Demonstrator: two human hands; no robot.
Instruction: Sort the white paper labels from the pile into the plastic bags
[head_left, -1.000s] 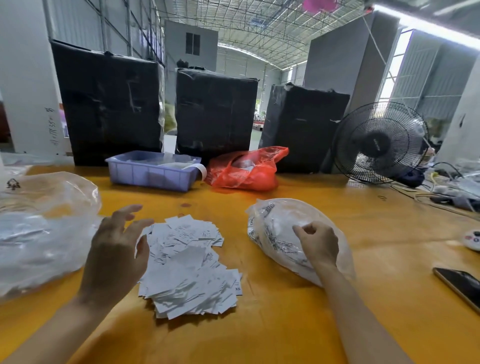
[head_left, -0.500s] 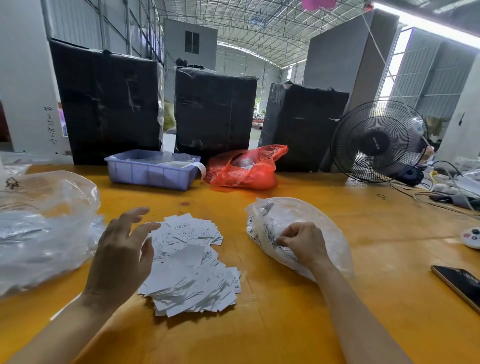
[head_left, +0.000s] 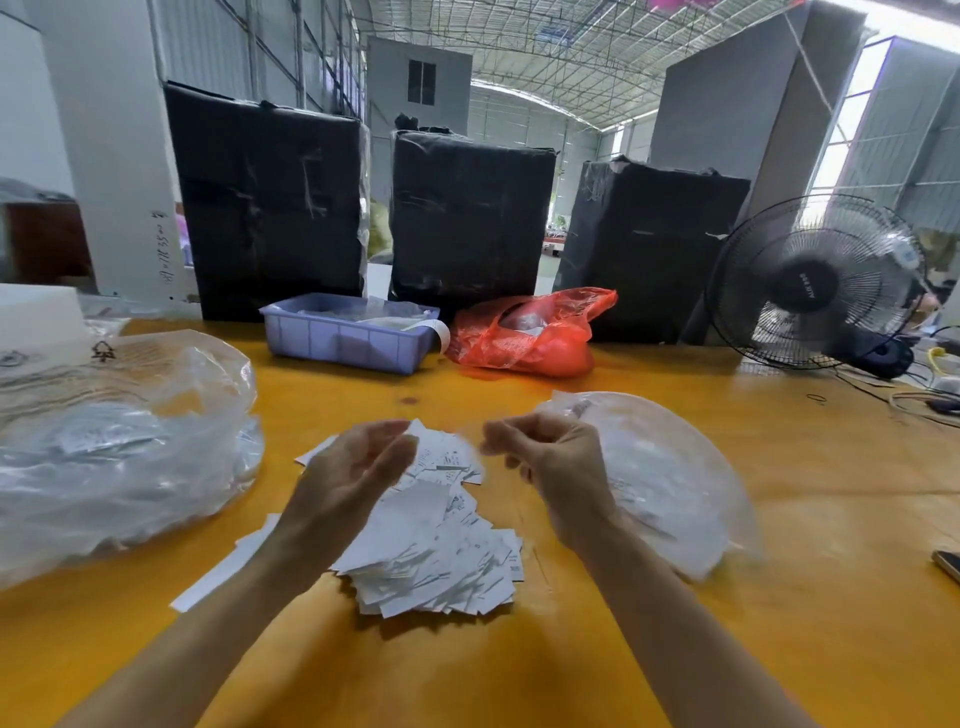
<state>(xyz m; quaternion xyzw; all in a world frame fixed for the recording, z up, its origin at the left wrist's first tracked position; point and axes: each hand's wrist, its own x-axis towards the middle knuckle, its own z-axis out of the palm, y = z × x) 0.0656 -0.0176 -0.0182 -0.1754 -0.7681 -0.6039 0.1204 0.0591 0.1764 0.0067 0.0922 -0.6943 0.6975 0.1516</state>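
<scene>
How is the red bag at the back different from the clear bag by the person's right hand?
The red bag is orange-red and tinted; the clear bag is colourless, with printed white slips showing through. The red bag sits far back beside the blue tray; the clear bag lies near, behind the right hand. Both are thin plastic on the yellow table.

Yellow table (head_left: 779, 597), lavender bin (head_left: 343, 340), red bag (head_left: 530, 338), 3 blk wrapped boxes (head_left: 467, 218), fan (head_left: 810, 283), poss. phone (head_left: 948, 564) at rt edge

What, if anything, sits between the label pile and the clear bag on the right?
Only the right hand, raised over the gap. The pile and the right bag lie side by side on the bare yellow table, nothing else between them.
</scene>
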